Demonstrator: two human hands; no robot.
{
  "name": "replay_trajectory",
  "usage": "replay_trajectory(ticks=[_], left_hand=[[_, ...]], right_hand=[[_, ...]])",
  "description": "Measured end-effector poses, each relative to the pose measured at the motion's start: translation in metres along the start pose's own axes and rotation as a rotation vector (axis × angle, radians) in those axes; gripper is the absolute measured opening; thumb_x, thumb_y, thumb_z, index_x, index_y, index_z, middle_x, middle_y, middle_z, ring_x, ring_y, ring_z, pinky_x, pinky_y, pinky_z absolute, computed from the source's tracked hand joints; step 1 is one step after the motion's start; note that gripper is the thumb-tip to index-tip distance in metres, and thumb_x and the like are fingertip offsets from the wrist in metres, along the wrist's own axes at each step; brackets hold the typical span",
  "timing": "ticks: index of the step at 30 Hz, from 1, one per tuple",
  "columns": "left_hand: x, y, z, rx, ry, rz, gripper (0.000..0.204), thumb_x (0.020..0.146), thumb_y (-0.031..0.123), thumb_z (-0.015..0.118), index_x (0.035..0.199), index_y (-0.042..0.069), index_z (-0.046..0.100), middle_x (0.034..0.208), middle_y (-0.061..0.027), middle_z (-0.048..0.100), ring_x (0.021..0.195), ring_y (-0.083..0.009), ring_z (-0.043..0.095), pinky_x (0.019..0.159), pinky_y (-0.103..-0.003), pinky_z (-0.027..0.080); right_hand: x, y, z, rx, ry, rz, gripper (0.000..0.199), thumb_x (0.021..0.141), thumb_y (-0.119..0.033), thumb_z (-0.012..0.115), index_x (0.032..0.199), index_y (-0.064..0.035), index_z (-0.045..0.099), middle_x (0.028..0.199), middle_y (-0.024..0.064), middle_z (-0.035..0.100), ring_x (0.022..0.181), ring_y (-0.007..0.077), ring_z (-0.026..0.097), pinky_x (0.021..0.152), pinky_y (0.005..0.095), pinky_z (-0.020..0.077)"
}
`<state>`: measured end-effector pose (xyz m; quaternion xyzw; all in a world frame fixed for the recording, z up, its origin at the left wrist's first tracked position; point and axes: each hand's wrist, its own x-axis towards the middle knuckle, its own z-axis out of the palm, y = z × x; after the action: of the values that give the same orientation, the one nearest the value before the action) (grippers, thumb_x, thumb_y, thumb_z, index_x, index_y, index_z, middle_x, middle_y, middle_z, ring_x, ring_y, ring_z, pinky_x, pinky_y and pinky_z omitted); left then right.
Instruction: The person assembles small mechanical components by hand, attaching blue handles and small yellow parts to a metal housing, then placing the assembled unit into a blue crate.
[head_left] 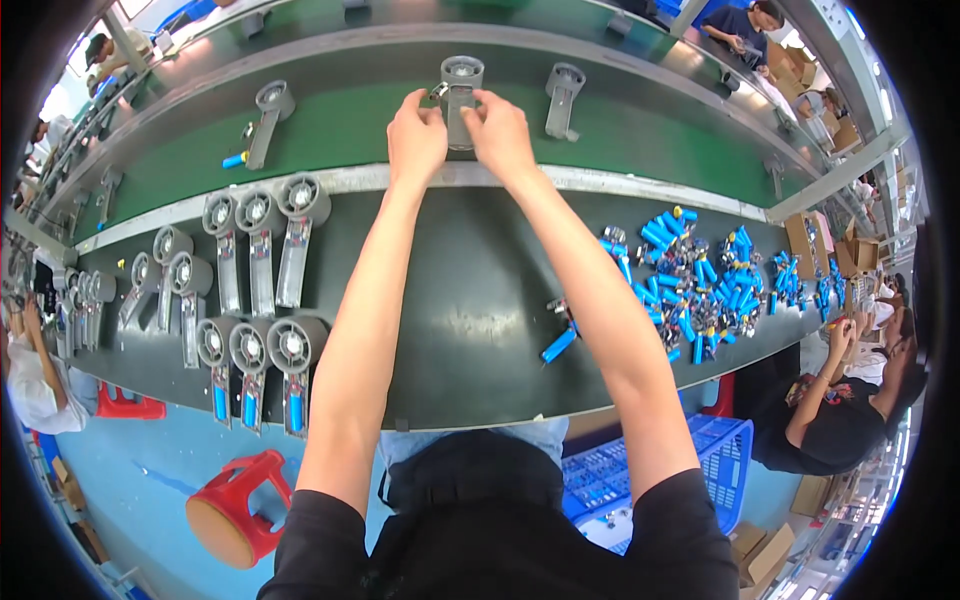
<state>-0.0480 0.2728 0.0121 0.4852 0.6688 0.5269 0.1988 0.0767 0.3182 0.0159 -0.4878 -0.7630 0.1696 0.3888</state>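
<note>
Holding grey fan housing (459, 100) upright over green conveyor belt (350, 125), far side of dark workbench (470, 310). Left hand (417, 135) pinches its left edge, right hand (497, 130) grips right side of handle; both closed on it. Similar housings on belt (563, 98) either side. Rows of grey housings (255, 250) lie left on bench; pile of blue cylindrical cells (700, 280) right. Red stool (235, 505) below left.

Grey plastic fan housing (459, 98), one unit: round grilled head uppermost, long flat handle running down between the fingers (430, 112) of both hands, which pinch it at either side, held upright over the green belt just beyond the dark surface (470, 310).
</note>
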Motion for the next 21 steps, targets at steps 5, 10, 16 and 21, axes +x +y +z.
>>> replay_trajectory(ticks=[5, 10, 16, 21], left_hand=[[0.006, -0.031, -0.017, 0.271, 0.032, 0.059, 0.054, 0.093, 0.016, 0.061, 0.144, 0.002, 0.049, 0.128, -0.0223, 0.063, 0.122, -0.0364, 0.059, 0.105, -0.041, 0.045], [-0.037, 0.001, -0.025, 0.075, 0.146, 0.047, 0.031, 0.093, 0.013, 0.058, 0.121, -0.002, 0.063, 0.124, -0.0190, 0.060, 0.118, -0.0365, 0.056, 0.103, -0.045, 0.042], [-0.065, 0.029, -0.048, -0.013, -0.054, 0.063, 0.031, 0.094, 0.018, 0.063, 0.117, -0.001, 0.066, 0.118, -0.0162, 0.063, 0.116, -0.0344, 0.057, 0.099, -0.042, 0.045], [-0.108, 0.038, -0.060, -0.091, 0.030, 0.232, 0.056, 0.088, 0.030, 0.074, 0.133, 0.001, 0.057, 0.121, -0.0166, 0.061, 0.114, -0.0327, 0.057, 0.101, -0.041, 0.043]], right_hand=[[0.012, 0.008, 0.001, -0.339, 0.185, 0.089, 0.050, 0.089, -0.037, 0.071, 0.121, -0.0008, 0.059, 0.111, 0.0190, 0.063, 0.095, 0.0409, 0.067, 0.083, 0.0503, 0.0540], [0.025, 0.064, -0.043, -0.453, 0.076, 0.434, 0.066, 0.079, -0.047, 0.077, 0.120, 0.0005, 0.056, 0.113, 0.0227, 0.064, 0.098, 0.0409, 0.067, 0.086, 0.0515, 0.0536], [-0.004, 0.042, -0.097, 0.247, -0.174, 0.470, 0.052, 0.083, -0.037, 0.073, 0.111, 0.0063, 0.068, 0.079, 0.0059, 0.068, 0.053, 0.0077, 0.052, 0.048, 0.0256, 0.0414], [-0.151, -0.035, -0.105, 0.483, -0.232, 0.241, 0.063, 0.086, -0.023, 0.077, 0.136, 0.0076, 0.053, 0.095, 0.0056, 0.071, 0.062, 0.0052, 0.058, 0.054, 0.0244, 0.0485]])
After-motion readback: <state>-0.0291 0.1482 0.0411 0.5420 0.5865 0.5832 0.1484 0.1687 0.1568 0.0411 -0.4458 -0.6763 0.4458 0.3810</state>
